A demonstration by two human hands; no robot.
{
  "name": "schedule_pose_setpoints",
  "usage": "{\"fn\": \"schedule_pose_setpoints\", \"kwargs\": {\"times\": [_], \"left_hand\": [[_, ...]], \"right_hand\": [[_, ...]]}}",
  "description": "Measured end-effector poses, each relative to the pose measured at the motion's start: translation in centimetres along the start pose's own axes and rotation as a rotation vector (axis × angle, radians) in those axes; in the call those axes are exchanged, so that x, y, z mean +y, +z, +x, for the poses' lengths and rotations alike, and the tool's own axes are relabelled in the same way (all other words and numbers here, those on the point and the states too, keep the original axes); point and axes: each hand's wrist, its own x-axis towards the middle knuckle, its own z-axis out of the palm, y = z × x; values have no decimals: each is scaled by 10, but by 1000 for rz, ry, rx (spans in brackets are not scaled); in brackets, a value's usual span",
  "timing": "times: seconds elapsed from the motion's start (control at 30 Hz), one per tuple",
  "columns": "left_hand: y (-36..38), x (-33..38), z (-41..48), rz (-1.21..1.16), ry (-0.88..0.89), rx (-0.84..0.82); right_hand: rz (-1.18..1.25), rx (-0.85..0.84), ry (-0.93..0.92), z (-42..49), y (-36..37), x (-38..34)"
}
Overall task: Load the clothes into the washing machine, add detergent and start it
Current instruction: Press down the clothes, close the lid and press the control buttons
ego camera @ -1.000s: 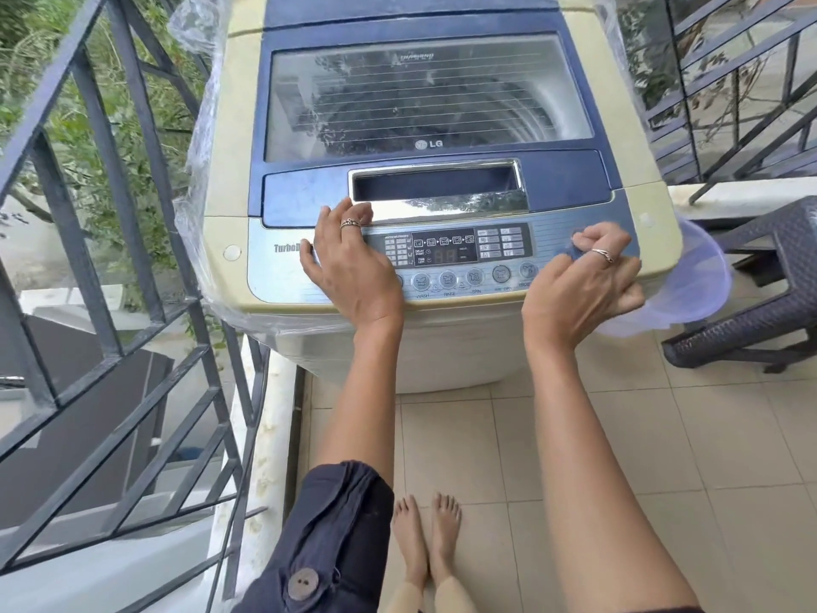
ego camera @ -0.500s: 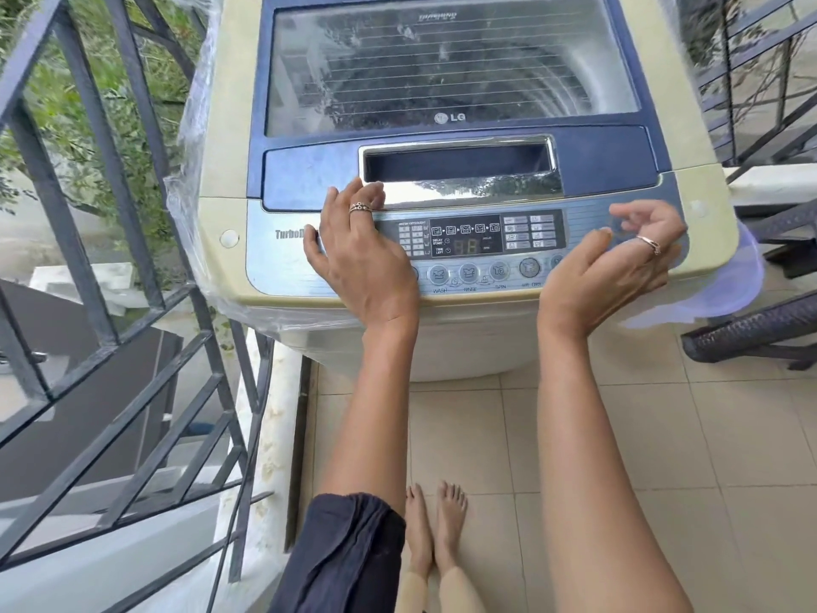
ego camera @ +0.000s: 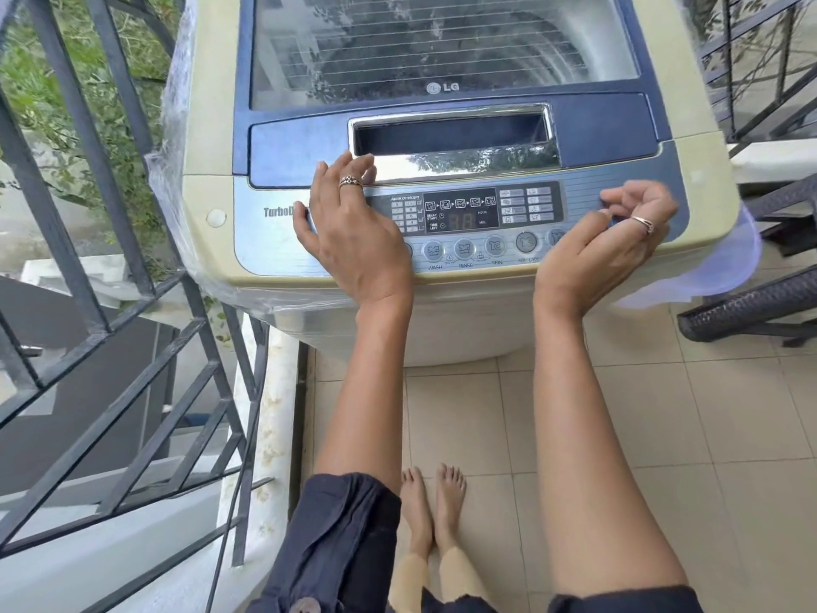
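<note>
We are standing barefoot (ego camera: 431,502) on the tiled floor (ego camera: 663,435), right up against the front of the washing machine (ego camera: 208,139), and reaching both arms up to its control panel (ego camera: 274,245). Our left hand (ego camera: 353,232) is lying flat and relaxed on the left part of the panel, fingers stretched toward the lid handle (ego camera: 451,134) and gripping nothing. Our right hand (ego camera: 614,245) is hovering over the panel's right end with its fingers curled in, holding nothing; a fingertip seems to be touching the panel there, though whatever key lies under it is hidden. Between the hands the display (ego camera: 460,212) is showing faint digits above the row of round buttons (ego camera: 464,249).

Farther back the lid (ego camera: 610,126) is lying shut. Its window (ego camera: 442,42) is reflecting so strongly that we cannot tell whether clothes are lying in the drum, and no detergent is showing anywhere.

We are judging that loading is done and the starting step is in hand. The next move is calling for one firm fingertip press on the right key, then a look at the display to confirm the cycle is running.
</note>
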Motion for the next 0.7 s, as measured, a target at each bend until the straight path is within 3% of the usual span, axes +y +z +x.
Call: {"fn": "schedule_pose_setpoints", "kwargs": {"times": [0.7], "left_hand": [[3, -3, -2, -2, -4, 32]], "right_hand": [[-43, 64, -23, -2, 6, 9]]}}
